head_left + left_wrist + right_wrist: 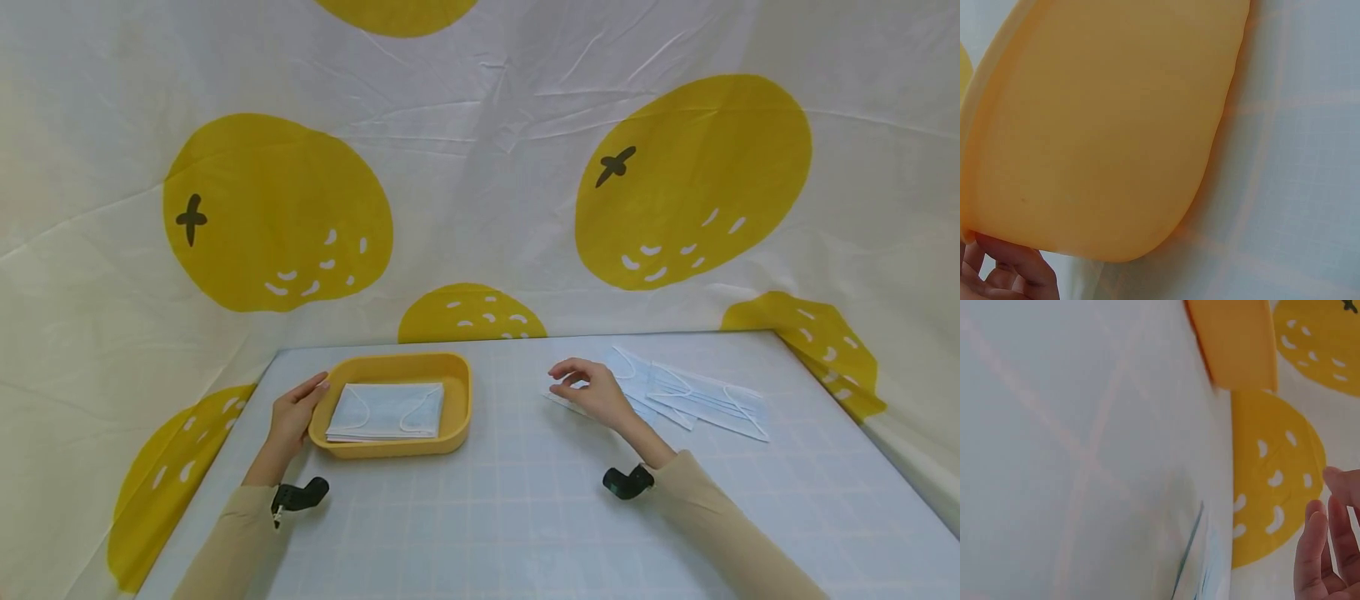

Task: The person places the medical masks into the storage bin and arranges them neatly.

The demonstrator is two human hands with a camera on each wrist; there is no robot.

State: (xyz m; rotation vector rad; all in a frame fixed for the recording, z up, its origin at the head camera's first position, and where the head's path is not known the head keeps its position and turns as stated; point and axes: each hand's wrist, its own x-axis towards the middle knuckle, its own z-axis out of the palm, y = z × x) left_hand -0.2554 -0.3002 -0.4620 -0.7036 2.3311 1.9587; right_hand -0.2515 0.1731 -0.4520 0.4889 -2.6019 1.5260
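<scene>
At the left of the head view, my left hand [292,417] grips the left rim of a yellow tray [397,450]. Up close in the left wrist view, fingers [1022,265] curl beneath the rim at one end of the tray. Inside the tray lies a small stack of light blue face masks [386,410], white ear loops on top. My right hand [596,396] hovers over the left part of a loose spread of face masks [708,396]; its fingers bend loosely, with nothing held. The right wrist view catches one mask edge [1207,569] below that hand.
The table [480,525] has a pale blue checked cover. Behind it hangs a white cloth [480,208] with large yellow fruit prints. Black wrist cameras sit on the left wrist [300,494] and right wrist [627,482].
</scene>
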